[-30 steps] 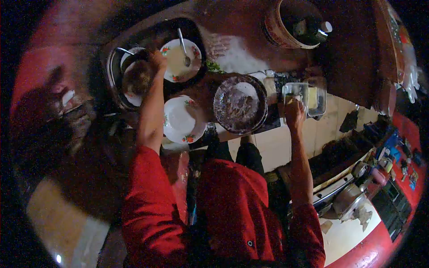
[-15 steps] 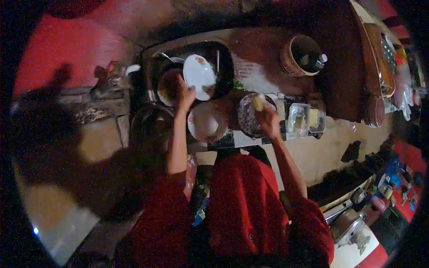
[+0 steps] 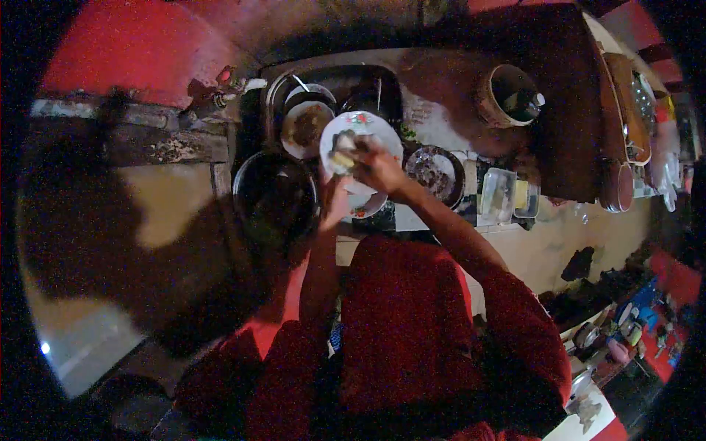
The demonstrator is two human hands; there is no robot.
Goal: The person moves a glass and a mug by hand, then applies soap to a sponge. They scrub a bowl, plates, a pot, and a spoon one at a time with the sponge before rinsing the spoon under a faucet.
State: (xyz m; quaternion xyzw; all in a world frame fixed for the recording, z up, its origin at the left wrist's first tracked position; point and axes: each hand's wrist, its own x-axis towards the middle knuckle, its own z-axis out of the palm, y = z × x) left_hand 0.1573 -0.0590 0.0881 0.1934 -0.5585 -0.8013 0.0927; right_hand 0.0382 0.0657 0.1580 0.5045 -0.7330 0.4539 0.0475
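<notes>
A white plate with red flowers on its rim [image 3: 362,122] is held up by my left hand [image 3: 334,200], which grips its near left edge. My right hand [image 3: 381,173] is closed on a yellowish sponge [image 3: 341,162] that rests against the plate's face; motion blurs its fingers. Beneath the plate, a flowered white bowl [image 3: 369,206] is partly hidden. To the right of it sits a dark basin with suds [image 3: 435,175]. Behind the plate, a dirty bowl [image 3: 307,126] lies in the dark sink [image 3: 346,76].
A large dark tub [image 3: 273,197] stands at the left, below the tap [image 3: 246,86]. Right of the suds are clear plastic containers [image 3: 498,195]. A bucket [image 3: 488,99] holding a white-capped bottle stands at the back right. A shelf edge [image 3: 607,95] rises beyond it.
My right hand has moved left with the sponge, from over the sudsy basin onto the plate. The plate has come nearer and turned its face up. The view has shifted slightly.
</notes>
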